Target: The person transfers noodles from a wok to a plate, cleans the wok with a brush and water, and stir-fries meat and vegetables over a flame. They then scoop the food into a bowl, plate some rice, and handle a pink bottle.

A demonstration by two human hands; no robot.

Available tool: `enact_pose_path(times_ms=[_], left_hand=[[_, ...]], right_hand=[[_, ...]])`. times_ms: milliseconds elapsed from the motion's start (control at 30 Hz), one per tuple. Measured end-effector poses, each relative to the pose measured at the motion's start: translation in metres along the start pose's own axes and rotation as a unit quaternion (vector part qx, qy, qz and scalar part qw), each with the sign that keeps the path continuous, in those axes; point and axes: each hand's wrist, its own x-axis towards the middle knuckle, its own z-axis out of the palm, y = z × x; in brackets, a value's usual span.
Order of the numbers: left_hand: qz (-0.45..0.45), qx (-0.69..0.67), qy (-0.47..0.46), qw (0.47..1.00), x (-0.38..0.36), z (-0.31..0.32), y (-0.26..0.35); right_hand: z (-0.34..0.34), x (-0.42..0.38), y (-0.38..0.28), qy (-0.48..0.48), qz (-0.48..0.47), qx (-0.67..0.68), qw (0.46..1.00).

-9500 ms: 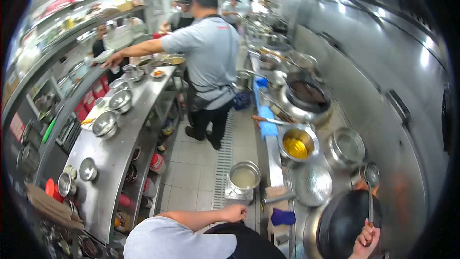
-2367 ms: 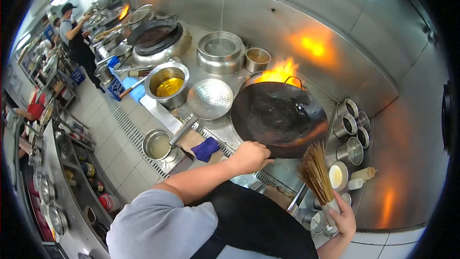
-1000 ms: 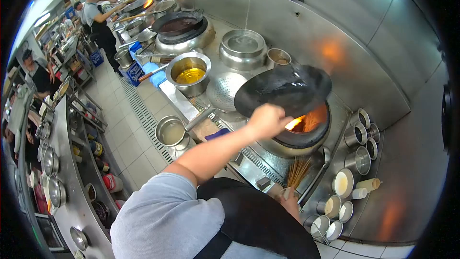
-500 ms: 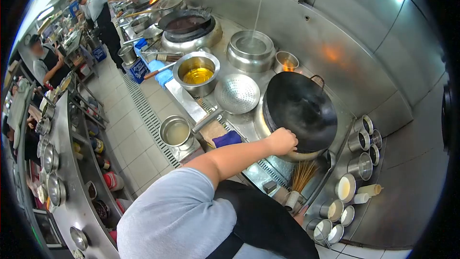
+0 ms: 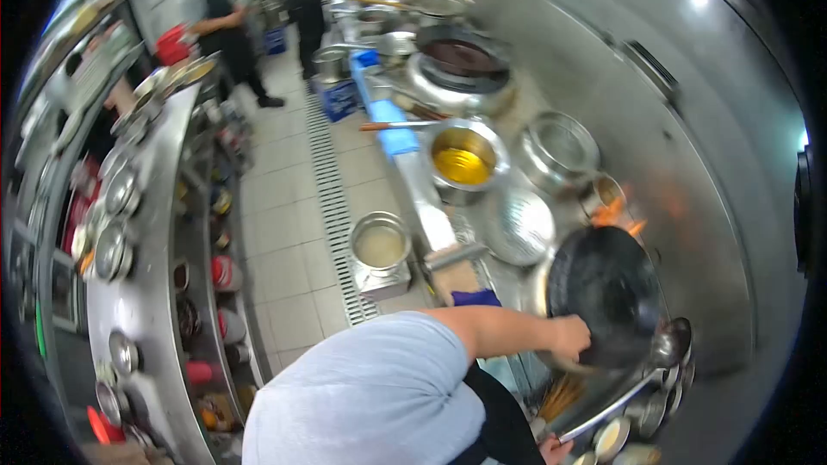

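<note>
My left hand point(image 5: 570, 339) is closed at the near rim of a dark wok point(image 5: 603, 297), which sits tilted over the burner. Orange flame point(image 5: 613, 211) shows at its far side. At the lower edge of the view, my right hand point(image 5: 554, 449) grips the long handle of a ladle point(image 5: 670, 344). The ladle's bowl is beside the right edge of the wok. A bamboo brush point(image 5: 560, 396) stands between my two hands. Left of the wok lies a perforated strainer point(image 5: 519, 226).
A pot of yellow oil point(image 5: 465, 162) and a water-filled pot point(image 5: 560, 146) stand beyond the strainer. Seasoning bowls point(image 5: 612, 439) are at lower right. A pot of cloudy liquid point(image 5: 380, 243) stands left. Two people work near the back; a steel counter point(image 5: 155, 275) runs along the left.
The view has swung left. My right hand now shows with the ladle, whose bowl has come up beside the wok. Flame has risen behind the wok. My left hand stays at the wok's rim.
</note>
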Motion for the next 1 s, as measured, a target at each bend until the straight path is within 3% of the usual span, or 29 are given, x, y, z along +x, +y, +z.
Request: enact_pose_path(times_ms=[33, 67, 100, 233, 333, 433, 533, 567, 600, 633, 700, 767, 800, 833, 867, 933, 967, 1000], left_hand=[[-0.001, -0.03, -0.011, 0.999, -0.018, -0.038, 0.014], [-0.001, -0.037, 0.001, 0.999, -0.02, -0.035, 0.012], [0.051, -0.039, 0.097, 0.993, -0.024, -0.022, 0.001], [0.05, -0.071, 0.238, 0.967, -0.082, -0.039, -0.02], [-0.033, -0.095, 0.258, 0.961, -0.153, -0.038, -0.048], [-0.212, -0.112, 0.273, 0.932, -0.25, -0.034, -0.062], [-0.381, -0.082, 0.329, 0.86, -0.366, -0.03, -0.048], [-0.516, -0.106, 0.292, 0.798, -0.398, -0.035, -0.029], [-0.548, -0.052, 0.344, 0.761, -0.436, -0.008, -0.026], [-0.62, -0.012, 0.335, 0.709, -0.468, 0.019, -0.017], [-0.715, -0.035, 0.299, 0.632, -0.534, 0.094, 0.005], [-0.817, -0.069, 0.148, 0.553, -0.559, 0.108, 0.083], [-0.856, -0.148, 0.063, 0.491, -0.575, 0.139, 0.107], [-0.88, -0.189, 0.027, 0.434, -0.554, 0.107, 0.159], [-0.886, -0.225, -0.054, 0.401, -0.588, 0.203, 0.173], [-0.907, -0.255, -0.044, 0.334, -0.591, 0.278, 0.24], [-0.908, -0.251, -0.046, 0.333, -0.564, 0.259, 0.253], [-0.893, -0.28, 0.013, 0.352, -0.535, 0.231, 0.267]], right_hand=[[0.016, 0.016, -0.014, -0.032, -0.005, 0.012, 0.999], [0.034, 0.032, -0.029, -0.065, -0.01, 0.023, 0.998], [0.055, 0.048, -0.044, -0.101, -0.016, 0.035, 0.994], [0.124, 0.088, -0.102, -0.237, -0.02, 0.063, 0.969], [0.173, 0.103, -0.145, -0.33, -0.015, 0.073, 0.941], [0.217, 0.106, -0.179, -0.405, 0.003, 0.09, 0.91], [0.259, 0.097, -0.207, -0.471, 0.03, 0.11, 0.875], [0.268, 0.094, -0.215, -0.489, 0.04, 0.116, 0.864], [0.276, 0.09, -0.224, -0.504, 0.05, 0.124, 0.853], [0.284, 0.087, -0.232, -0.518, 0.06, 0.134, 0.843], [0.29, 0.077, -0.242, -0.54, 0.087, 0.153, 0.823], [0.292, 0.065, -0.247, -0.558, 0.12, 0.176, 0.802], [0.294, 0.059, -0.251, -0.567, 0.136, 0.187, 0.791], [0.294, 0.052, -0.253, -0.575, 0.152, 0.199, 0.779], [0.291, 0.047, -0.254, -0.581, 0.169, 0.209, 0.768], [0.281, 0.041, -0.254, -0.589, 0.204, 0.227, 0.749], [0.275, 0.038, -0.253, -0.591, 0.222, 0.235, 0.739], [0.269, 0.036, -0.251, -0.594, 0.241, 0.242, 0.728]])
